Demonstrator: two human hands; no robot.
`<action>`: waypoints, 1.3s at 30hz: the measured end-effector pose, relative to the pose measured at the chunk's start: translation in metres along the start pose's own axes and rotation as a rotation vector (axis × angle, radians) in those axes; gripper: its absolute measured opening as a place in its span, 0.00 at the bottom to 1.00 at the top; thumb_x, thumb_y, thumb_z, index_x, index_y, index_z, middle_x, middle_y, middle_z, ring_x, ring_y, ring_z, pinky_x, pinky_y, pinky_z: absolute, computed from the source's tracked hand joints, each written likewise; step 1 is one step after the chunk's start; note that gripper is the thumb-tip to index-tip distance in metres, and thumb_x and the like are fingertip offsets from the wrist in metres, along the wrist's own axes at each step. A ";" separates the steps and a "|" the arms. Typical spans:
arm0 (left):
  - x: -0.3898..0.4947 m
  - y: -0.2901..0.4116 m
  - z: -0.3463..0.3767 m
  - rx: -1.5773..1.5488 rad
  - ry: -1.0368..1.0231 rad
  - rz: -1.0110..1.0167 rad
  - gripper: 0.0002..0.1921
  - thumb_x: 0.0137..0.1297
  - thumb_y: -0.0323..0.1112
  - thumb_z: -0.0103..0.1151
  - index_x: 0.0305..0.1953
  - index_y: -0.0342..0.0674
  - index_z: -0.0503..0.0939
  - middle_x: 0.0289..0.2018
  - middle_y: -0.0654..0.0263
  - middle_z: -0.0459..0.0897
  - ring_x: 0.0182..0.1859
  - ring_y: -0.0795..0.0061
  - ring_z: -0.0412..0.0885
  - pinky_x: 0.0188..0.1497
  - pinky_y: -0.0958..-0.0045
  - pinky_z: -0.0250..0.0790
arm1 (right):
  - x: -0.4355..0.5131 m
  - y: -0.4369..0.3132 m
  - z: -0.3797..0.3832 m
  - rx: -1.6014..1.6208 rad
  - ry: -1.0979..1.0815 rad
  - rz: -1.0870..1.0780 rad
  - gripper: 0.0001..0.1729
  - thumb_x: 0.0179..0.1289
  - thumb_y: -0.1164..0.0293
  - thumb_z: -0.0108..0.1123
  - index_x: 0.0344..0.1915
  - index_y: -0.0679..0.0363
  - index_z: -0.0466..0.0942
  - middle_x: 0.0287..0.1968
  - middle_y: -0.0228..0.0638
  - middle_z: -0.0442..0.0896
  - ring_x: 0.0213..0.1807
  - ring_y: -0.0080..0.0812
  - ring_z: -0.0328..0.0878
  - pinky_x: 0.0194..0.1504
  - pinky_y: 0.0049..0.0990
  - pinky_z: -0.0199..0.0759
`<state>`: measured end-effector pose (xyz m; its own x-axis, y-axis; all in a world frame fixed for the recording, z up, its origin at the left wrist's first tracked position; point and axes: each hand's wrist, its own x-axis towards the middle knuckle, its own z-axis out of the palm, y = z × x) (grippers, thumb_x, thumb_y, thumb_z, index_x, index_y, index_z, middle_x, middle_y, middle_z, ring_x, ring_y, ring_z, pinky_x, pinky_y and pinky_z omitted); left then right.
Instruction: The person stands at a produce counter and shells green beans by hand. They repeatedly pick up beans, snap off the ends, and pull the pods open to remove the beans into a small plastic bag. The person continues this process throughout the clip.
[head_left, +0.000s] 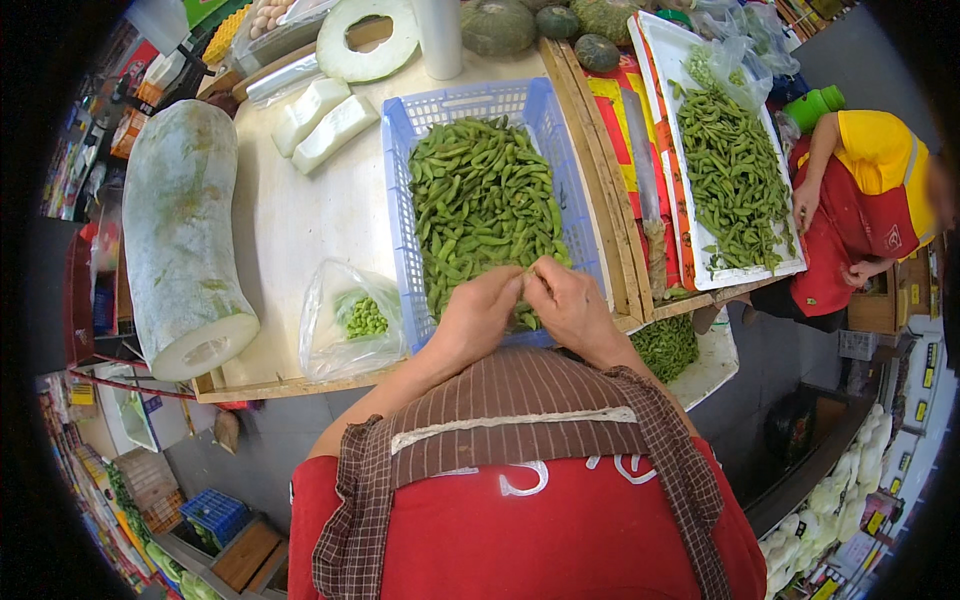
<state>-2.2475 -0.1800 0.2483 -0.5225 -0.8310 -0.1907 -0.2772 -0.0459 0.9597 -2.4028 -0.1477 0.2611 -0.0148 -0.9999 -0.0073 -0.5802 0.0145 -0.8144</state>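
A blue plastic basket (395, 225) filled with green soybean pods (487, 187) stands in front of me. Over its near end, my left hand (480, 307) and my right hand (570, 304) meet at the fingertips. Both pinch a small soybean pod (527, 273), mostly hidden by the fingers. To the left of the basket, an open clear plastic bag (322, 330) holds shelled green soybeans (366, 318).
A large winter melon (184, 225) with a cut end lies at the left. Cut melon pieces (319, 124) and a melon ring (337, 37) are farther back. Right of a wooden ledge (600, 165), a knife (639, 150) lies beside a foam tray (682, 217) of pods. Another person (855, 202) stands there.
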 end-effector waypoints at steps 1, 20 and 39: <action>-0.001 0.002 -0.002 0.052 -0.039 -0.020 0.14 0.72 0.35 0.42 0.49 0.34 0.74 0.28 0.65 0.78 0.28 0.79 0.75 0.30 0.78 0.68 | 0.000 -0.002 -0.001 0.037 -0.025 0.046 0.14 0.66 0.66 0.53 0.28 0.66 0.68 0.18 0.40 0.65 0.20 0.27 0.62 0.23 0.30 0.57; 0.005 -0.016 -0.006 -0.640 -0.160 -0.508 0.14 0.73 0.44 0.42 0.33 0.42 0.67 0.22 0.69 0.69 0.22 0.78 0.67 0.24 0.78 0.58 | 0.000 0.023 0.006 0.846 -0.222 0.517 0.09 0.62 0.72 0.56 0.40 0.63 0.71 0.27 0.27 0.75 0.23 0.16 0.68 0.24 0.18 0.61; 0.068 -0.046 -0.030 0.830 0.054 -0.036 0.10 0.63 0.36 0.50 0.43 0.42 0.77 0.30 0.58 0.83 0.31 0.60 0.81 0.31 0.62 0.71 | -0.080 0.078 -0.125 -0.410 0.149 0.483 0.14 0.59 0.68 0.55 0.44 0.61 0.72 0.30 0.43 0.78 0.29 0.38 0.76 0.33 0.33 0.68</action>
<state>-2.2461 -0.2511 0.1976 -0.4681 -0.8634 -0.1881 -0.8086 0.3327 0.4852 -2.5488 -0.0656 0.2712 -0.4476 -0.8686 -0.2125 -0.7432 0.4935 -0.4517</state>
